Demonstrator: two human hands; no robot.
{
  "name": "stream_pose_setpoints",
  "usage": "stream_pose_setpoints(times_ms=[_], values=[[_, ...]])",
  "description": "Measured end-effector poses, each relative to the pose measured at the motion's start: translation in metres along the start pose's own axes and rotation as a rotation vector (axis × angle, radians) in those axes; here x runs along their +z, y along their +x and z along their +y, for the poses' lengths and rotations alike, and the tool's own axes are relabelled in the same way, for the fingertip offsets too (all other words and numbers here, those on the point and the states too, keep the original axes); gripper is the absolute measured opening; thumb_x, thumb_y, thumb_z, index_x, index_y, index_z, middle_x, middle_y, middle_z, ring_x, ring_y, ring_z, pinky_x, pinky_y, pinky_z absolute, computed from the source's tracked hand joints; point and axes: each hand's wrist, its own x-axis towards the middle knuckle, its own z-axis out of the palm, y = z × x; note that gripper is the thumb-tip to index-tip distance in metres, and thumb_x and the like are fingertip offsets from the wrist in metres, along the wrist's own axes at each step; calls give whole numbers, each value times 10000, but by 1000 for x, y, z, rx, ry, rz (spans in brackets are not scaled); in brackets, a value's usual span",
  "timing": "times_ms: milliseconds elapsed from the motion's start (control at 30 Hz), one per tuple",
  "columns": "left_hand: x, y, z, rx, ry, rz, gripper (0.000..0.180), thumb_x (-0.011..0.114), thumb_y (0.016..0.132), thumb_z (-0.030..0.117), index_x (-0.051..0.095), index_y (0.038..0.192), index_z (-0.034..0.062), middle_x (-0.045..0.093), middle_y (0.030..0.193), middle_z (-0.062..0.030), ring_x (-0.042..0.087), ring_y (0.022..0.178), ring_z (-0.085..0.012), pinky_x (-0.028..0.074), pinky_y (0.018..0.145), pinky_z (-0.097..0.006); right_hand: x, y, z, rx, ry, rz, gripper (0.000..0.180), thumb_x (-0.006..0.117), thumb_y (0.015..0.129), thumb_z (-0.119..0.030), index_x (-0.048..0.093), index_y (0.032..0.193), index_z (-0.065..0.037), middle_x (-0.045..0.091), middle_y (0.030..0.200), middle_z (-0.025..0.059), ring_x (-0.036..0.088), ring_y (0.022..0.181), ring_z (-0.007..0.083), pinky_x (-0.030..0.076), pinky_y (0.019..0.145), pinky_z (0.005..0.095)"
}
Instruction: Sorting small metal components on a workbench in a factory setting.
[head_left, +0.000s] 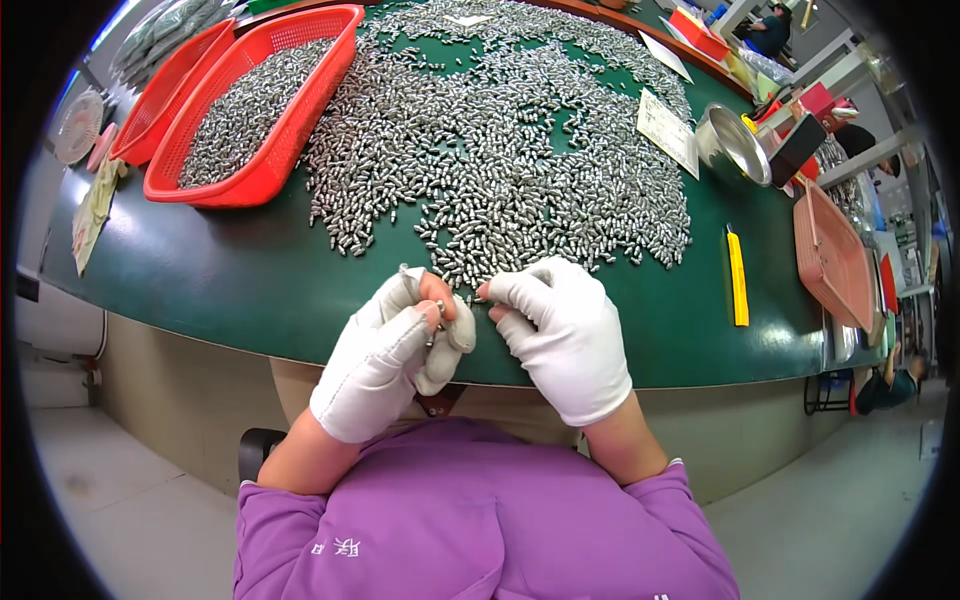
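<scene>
Metal pieces [500, 150], small, silvery and capsule-shaped with a dull shine, are spread in a dense heap over the smooth dark green table [250, 280], whose near edge curves toward the person. More of the same pieces are piled in a red plastic basket [290, 130] with mesh walls at the far left, and a second red basket [165, 95] is set just beside it. A shiny round steel bowl [735, 145] is tilted at the far right, near white paper slips [668, 130]. A yellow utility knife [737, 278] lies flat to the right of the heap, and a pinkish mesh tray [835, 255] is placed at the table's right edge.

Both hands are covered by white fabric gloves, soft and slightly wrinkled, with the fingertips of the left glove cut away. The left hand [395, 350] is curled over the table's near edge, and a small metal part [437, 315] is pinched tightly between its bare thumb and forefinger; a thin wire hook can be seen above the fingers. The right hand [560, 330] is held just beside it, fingers bent in a narrow pinch at the near fringe of the heap, with the forefinger tip touching the pieces; whether one is actually held cannot be told. Purple sleeves are seen at the lower edge.
</scene>
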Motion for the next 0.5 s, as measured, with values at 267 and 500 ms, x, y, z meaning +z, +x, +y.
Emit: stream_pose_setpoints(times_ms=[267,500], values=[[-5,1,2,-30,-26,26,205,611,875,242,473,959,115,556,884,-54,423,587,-64,331,501,-189,1,3,1,-106,-49,-67,80,672,732,-132,640,805,-138,530,721,45,556,708,237,459,617,364],[-9,9,16,-53,-38,-25,174,554,915,260,474,959,112,573,889,-49,458,621,-72,365,541,-195,-24,18,0,-54,24,-169,70,649,780,-133,616,807,-77,572,769,107,581,755,287,468,675,369]])
